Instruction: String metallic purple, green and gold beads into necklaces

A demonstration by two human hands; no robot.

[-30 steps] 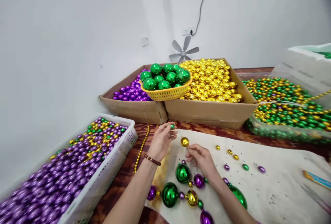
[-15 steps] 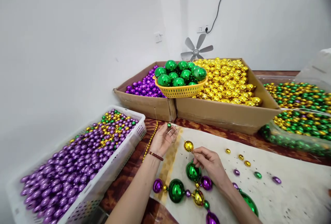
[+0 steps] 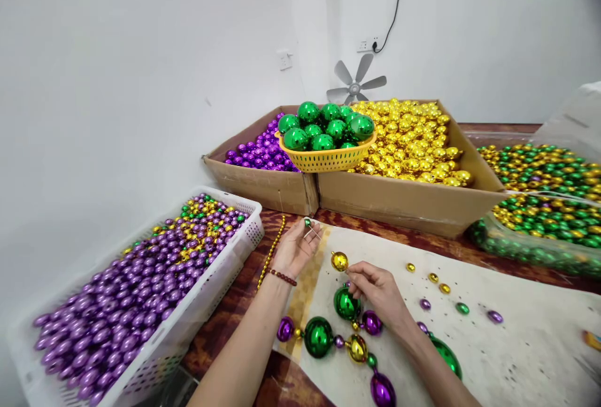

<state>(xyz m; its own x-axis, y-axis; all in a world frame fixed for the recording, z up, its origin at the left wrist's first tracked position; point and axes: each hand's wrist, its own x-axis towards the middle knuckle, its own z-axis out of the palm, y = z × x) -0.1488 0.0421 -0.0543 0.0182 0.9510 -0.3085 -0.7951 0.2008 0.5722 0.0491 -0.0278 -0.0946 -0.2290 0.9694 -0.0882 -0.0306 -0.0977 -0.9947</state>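
Green/purple/gold bead string (image 3: 318, 337) nr left edge of cloth (image 3: 488, 344): prob. light, hollow, slick, easily dented; best hold: round balls' middles. R hand (image 3: 375, 291) pinched narrow at near end of gold bead (image 3: 339, 261), nr cloth's far-left corner. L hand (image 3: 295, 250) loosely curled, sm. green bead (image 3: 307, 223) at tips; can't tell if gripped. No legible labels/writing.

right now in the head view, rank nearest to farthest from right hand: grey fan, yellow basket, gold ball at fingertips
1. Gold ball: left of the right hand
2. Yellow basket: farther ahead
3. Grey fan: behind the basket
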